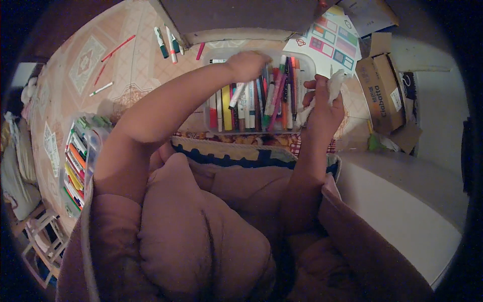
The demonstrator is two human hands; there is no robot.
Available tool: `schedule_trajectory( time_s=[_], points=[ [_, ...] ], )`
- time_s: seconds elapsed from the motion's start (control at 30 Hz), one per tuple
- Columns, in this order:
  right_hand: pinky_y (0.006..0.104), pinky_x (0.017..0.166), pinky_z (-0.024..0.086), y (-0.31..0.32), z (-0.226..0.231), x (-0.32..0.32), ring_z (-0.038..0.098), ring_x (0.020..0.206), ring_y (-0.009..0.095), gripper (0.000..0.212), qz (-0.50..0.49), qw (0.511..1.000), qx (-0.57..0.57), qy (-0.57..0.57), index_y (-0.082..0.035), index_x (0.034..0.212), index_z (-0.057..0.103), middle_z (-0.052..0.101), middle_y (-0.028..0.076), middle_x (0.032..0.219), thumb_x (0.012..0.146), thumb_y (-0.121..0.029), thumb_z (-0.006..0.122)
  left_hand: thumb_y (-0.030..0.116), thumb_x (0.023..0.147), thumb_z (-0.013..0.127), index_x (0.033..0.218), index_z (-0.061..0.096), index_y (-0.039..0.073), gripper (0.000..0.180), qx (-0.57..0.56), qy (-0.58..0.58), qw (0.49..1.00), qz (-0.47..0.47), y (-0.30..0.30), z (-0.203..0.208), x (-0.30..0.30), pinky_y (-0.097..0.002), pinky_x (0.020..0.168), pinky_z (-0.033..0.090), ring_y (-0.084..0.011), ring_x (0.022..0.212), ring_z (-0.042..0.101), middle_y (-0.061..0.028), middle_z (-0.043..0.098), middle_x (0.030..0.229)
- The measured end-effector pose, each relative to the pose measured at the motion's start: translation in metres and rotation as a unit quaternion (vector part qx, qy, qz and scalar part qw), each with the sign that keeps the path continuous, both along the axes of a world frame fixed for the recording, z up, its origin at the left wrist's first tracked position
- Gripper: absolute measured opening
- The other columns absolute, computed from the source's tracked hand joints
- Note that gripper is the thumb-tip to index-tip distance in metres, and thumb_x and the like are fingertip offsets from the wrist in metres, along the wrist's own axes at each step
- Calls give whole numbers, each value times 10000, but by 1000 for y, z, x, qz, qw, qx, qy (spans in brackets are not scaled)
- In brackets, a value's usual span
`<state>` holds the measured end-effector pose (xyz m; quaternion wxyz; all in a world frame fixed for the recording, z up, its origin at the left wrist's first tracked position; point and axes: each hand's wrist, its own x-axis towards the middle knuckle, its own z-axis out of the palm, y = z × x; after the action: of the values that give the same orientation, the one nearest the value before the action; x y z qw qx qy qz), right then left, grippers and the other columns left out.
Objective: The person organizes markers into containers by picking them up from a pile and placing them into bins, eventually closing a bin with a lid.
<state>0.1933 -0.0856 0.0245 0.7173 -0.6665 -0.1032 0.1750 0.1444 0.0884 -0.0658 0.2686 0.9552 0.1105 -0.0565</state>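
Left hand: I see the left hand (pixel 247 66) over the upper part of the plastic tray (pixel 308 75), back upward, fingers curled and blurred; I cannot tell whether they pinch anything.
Right hand: the right hand (pixel 324 106) is raised beside the tray's right end, its bent fingers closed loosely around a crumpled white tissue (pixel 336 83).
Tray: clear, on the tiled floor (pixel 143 65) in front of the person, packed with markers (pixel 251 106) lying mostly lengthwise; one white marker (pixel 238 95) lies slanted across others just below the left hand.
Lettering: I make out dark printing on the cardboard box (pixel 385 95) at the right, plus a pale sticker (pixel 396 100). The printed sheet (pixel 334 43) behind the tray carries coloured panels, too small for me to read. Some marker barrels bear marks I cannot resolve.
Loose pens: a red pen (pixel 118 48), a white pen (pixel 102 89), a green-and-white marker (pixel 161 43) and a magenta pen (pixel 200 51) lie apart on the floor.
Side container: a second container (pixel 73 208) of pens stands at the left, partly covered by the person's arm and clothing.
Hidden from me: the left fingertips, and the markers under that hand and forearm.
Cut off: the dark lens rim crops the plastic bags (pixel 17 168) at far left.
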Motion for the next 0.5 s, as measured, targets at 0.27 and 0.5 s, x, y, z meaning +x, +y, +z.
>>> schedule_trajectory(
  time_s=[0.27,0.5],
  points=[
    [198,428,321,-1,-1,1,411,491,70,176,1,1000,-10,-10,14,900,534,570,74,734,832,-147,505,2,636,496,1193,416,114,574,-29,68,997,-14,7,-5,6,-382,872,385,-317,1013,483,-143,473,1149],
    [199,428,321,0,-1,1,412,492,70,178,4,1000,-4,-4,13,897,534,569,75,733,833,-151,506,64,686,473,1188,416,84,505,-22,-12,999,24,-1,-15,4,-389,859,383,-319,1005,484,-165,494,1111]
  ],
)
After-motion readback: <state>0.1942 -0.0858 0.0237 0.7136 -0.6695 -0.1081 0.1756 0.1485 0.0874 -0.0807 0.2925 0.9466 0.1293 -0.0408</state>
